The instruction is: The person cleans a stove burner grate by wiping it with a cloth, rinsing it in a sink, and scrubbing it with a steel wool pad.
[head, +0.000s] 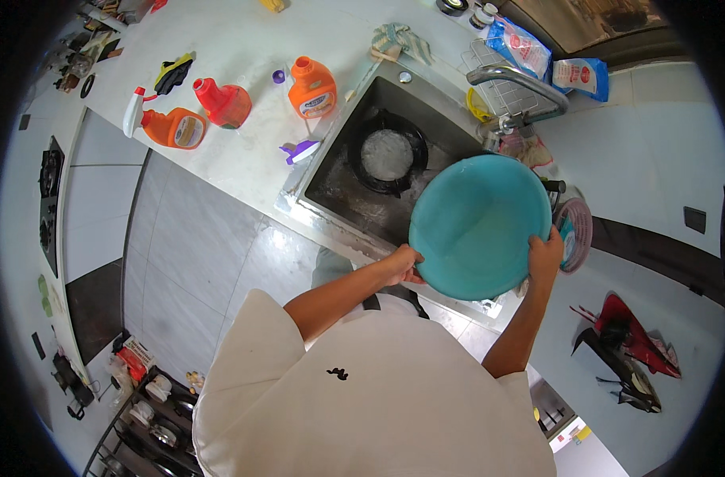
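Note:
A round teal plastic basin is held over the right part of the kitchen sink. My left hand grips its rim at the lower left, and my right hand grips the rim at the lower right, thumb on the inside. The basin looks slightly wet inside; whether water stands in it I cannot tell. Beside it in the sink lies a round black vessel with whitish, clear-looking contents. The metal faucet arches beyond the basin.
On the counter left of the sink stand an orange bottle, a red bottle and an orange spray bottle. A purple spray head lies near the sink's edge. A wire rack and a pink plastic basket flank the faucet.

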The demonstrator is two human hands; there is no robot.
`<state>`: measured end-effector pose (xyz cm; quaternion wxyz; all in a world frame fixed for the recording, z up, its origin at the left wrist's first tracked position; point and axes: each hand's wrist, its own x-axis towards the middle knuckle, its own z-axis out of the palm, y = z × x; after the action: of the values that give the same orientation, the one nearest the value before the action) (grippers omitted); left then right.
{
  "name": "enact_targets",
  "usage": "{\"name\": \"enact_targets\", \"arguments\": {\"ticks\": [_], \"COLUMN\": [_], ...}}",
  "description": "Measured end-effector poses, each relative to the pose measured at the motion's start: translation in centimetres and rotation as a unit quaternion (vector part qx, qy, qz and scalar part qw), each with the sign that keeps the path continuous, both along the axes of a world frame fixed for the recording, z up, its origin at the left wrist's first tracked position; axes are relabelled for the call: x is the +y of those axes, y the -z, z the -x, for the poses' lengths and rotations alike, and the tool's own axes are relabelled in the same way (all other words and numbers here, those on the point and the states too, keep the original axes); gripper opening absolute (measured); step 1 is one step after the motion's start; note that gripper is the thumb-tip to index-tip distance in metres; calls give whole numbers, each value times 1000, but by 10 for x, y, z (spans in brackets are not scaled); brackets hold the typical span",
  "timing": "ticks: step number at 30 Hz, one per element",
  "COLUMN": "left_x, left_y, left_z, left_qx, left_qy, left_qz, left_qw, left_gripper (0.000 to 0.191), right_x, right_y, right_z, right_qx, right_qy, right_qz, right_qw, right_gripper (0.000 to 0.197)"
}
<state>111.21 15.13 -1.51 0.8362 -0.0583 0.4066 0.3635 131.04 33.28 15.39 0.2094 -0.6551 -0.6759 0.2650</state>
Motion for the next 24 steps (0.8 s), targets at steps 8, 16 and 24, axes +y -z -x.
{"name": "enact_targets", "arguments": {"ticks": [8,16,24], "left_x": [-2,2,25], "left_y": [-9,-2,45], "left_z": [-2,8,43], "left_qx": [-17,39,293], "left_qy": [-2,-77,-95], "left_qz": [27,-9,-65], "left_qw": [999,996,949], "left_gripper": [39,34,30], "right_x": [-13,-20,-39], "right_y": [-44,-54,7], "right_z": [80,104,-4], "right_qx": [-13,-1,216], "right_qy": [-63,-93,56], "right_qz": [-6,-40,31], "right_qw": [998,995,974], "right_gripper": [29,26,33]}}
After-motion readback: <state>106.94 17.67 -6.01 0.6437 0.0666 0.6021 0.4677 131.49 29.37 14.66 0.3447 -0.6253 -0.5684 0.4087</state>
